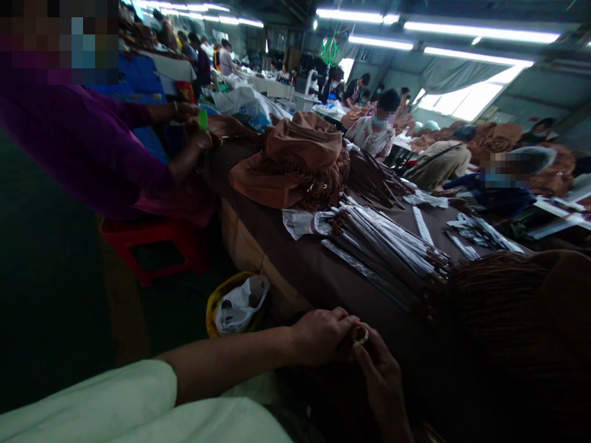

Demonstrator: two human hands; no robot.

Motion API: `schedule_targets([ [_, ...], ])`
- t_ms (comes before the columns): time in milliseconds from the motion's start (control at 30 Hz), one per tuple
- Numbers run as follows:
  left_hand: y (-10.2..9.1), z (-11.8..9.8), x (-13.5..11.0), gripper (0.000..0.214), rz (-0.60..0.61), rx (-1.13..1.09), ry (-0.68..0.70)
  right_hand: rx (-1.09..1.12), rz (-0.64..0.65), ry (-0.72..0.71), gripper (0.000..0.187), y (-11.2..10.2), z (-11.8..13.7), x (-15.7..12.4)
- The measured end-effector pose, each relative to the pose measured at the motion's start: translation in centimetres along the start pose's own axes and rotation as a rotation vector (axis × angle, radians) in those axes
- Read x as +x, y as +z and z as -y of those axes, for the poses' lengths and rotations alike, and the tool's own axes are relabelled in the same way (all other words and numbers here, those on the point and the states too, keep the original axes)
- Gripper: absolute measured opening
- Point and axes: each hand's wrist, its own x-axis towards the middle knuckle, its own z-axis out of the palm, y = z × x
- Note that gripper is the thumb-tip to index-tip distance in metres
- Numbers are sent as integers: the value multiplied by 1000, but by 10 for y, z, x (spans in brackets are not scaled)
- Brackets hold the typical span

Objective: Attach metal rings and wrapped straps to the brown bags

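Note:
At the near edge of the dark table my two hands meet. My right hand (384,372) pinches a small gold-coloured ring (361,335) between thumb and fingers, its opening turned toward me. My left hand (321,335) is closed right beside the ring, with its fingertips against it or very near. Whatever its fingers hold is hidden in shadow. Beyond my hands lies a bundle of long brown straps (388,240), partly wrapped in white film. A dark brown fringed piece (517,307) sits to the right of them.
Brown bags (300,144) are piled on the table (272,227) farther back. On the left, a person in purple (115,147) sits on a red stool (152,237), holding something green. A yellow bin (215,307) with a white plastic bag stands on the floor. Several people work beyond.

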Motion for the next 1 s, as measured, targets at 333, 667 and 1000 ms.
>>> schedule_targets([
  [333,1,-2,0,61,-8,40,-54,-169,-61,-135,34,8,0,0],
  [667,4,-3,1,71,11,56,-63,142,-99,16,45,0,3,-1],
  [1000,9,-5,3,69,23,134,-43,686,84,381,33,4,20,10],
])
